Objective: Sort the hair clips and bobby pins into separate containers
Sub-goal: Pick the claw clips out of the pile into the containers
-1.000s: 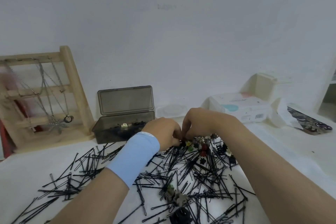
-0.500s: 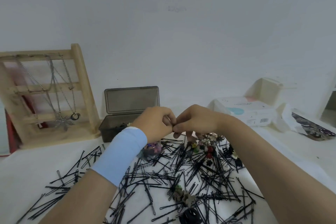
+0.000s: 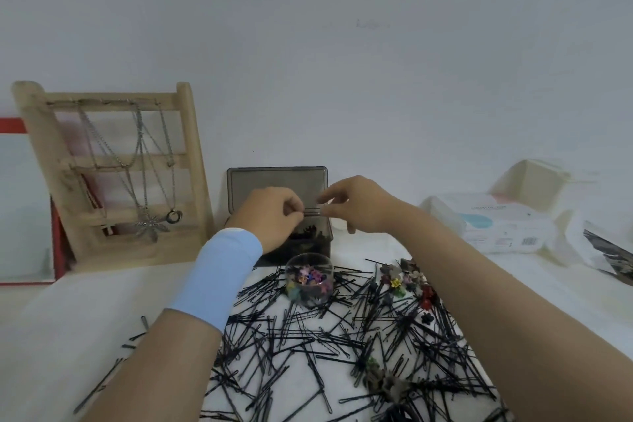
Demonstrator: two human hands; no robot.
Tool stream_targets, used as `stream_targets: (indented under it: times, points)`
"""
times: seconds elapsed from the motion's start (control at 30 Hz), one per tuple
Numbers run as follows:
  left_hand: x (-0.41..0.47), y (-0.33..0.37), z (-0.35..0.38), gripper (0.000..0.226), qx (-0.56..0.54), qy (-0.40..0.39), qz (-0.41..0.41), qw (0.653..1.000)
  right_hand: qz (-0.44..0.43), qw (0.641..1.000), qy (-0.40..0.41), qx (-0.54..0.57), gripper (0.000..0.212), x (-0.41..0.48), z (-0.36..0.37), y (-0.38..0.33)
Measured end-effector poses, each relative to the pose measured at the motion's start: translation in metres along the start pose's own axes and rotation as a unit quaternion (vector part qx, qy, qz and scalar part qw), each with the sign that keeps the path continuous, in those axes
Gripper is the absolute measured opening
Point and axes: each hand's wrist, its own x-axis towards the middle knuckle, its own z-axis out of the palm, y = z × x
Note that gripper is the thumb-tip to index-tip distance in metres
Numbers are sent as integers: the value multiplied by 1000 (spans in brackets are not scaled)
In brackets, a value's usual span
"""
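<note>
A heap of black bobby pins (image 3: 308,339) covers the white table in front of me. Small colourful hair clips (image 3: 400,279) lie at its far right side. A clear round cup (image 3: 310,281) holds several colourful clips. Behind it stands a dark grey box (image 3: 317,241) with its lid (image 3: 277,180) up and dark pins inside. Above the box, my left hand (image 3: 274,217), with a blue wristband, grips a small bundle of bobby pins (image 3: 312,211). My right hand (image 3: 359,205) pinches the bundle's other end with thumb and forefinger.
A wooden jewellery stand (image 3: 113,175) hung with necklaces leans at the back left, beside a red-edged frame (image 3: 20,202). At the back right are a pack of wet wipes (image 3: 489,219), a white container (image 3: 534,178) and a plastic bag (image 3: 603,247).
Both hands rose from the pile and moved back over the dark box, carrying a few bobby pins between them. The clear cup of clips is now uncovered.
</note>
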Motion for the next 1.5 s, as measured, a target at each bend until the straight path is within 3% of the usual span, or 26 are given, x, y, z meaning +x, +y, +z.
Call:
stream_targets:
  times: [0.13,0.3,0.4,0.5,0.7,0.9,1.07,1.17,1.27,1.37,1.5]
  points:
    - [-2,20,13,9,19,-38,45,998,27,995,-48,-86,9,-24,-26,19]
    - [-14,57,41,17,57,-153,113,980,75,973,-146,-162,24,-54,-30,44]
    - [-21,73,56,25,106,-213,152,959,70,969,-177,-156,21,-58,-24,52]
    - [-24,77,65,29,150,-231,170,946,56,979,-155,-122,15,-58,-29,56]
    - [-22,70,71,20,141,-234,144,951,52,991,-115,-49,13,-58,-42,58]
    - [-12,61,40,10,87,-215,118,965,19,999,-23,-10,12,-40,-24,42]
    - [1,26,-3,7,88,-117,55,988,-31,999,8,-2,35,-3,1,12]
    - [2,6,-7,12,87,-104,21,991,-31,999,7,10,43,10,8,3]
    - [1,0,-2,13,62,-103,12,993,-37,999,26,-23,26,5,-1,1]
    - [2,10,5,15,70,-99,49,991,-8,996,-31,-88,13,-14,-18,11]
    - [-1,33,16,9,56,-115,100,987,46,981,-124,-139,22,-41,-24,32]
